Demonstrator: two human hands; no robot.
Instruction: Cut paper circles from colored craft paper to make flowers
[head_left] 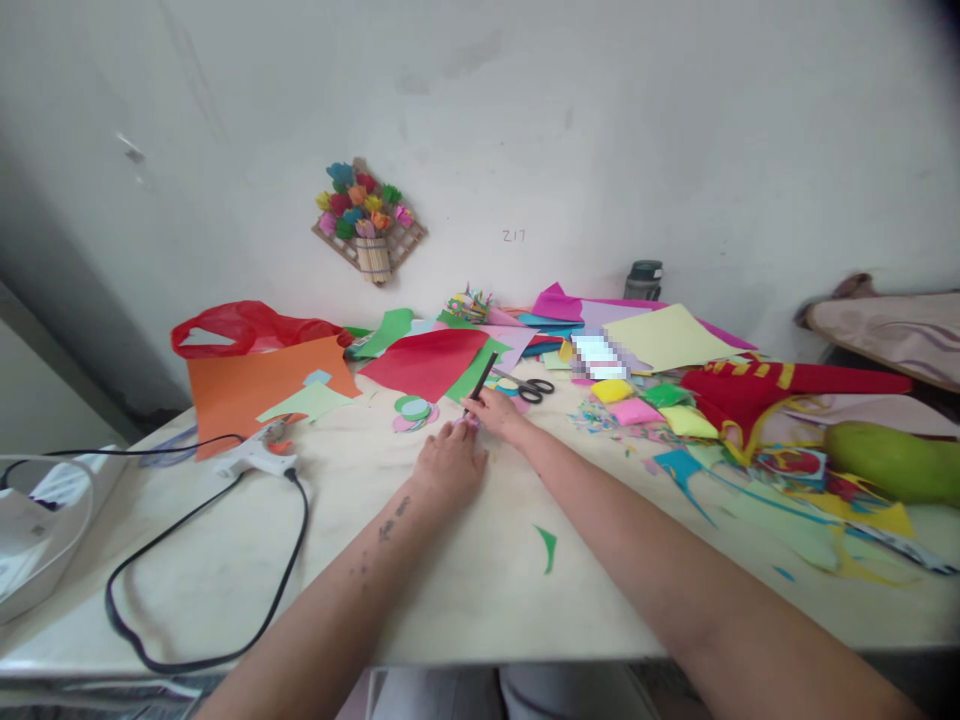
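My right hand (498,413) is closed round a black pen (484,378), which leans up and to the right. Beside it, my left hand (450,462) rests low on the table with its fingers together, holding down a small pink paper piece (469,420). Most of that piece is hidden by my fingers, and so is the pen's lower end. Just left of my hands lies a small pile of paper circles (414,408) in green, blue and pink. Black-handled scissors (534,390) lie behind my right hand, next to green and red paper (427,360).
On the left are a white glue gun (259,452) with a looped black cord, a power strip (71,480) and orange paper (262,385). To the right lie paper scraps (690,480), a blurred phone (598,356) and a green fruit (889,462). A green scrap (547,549) lies in front.
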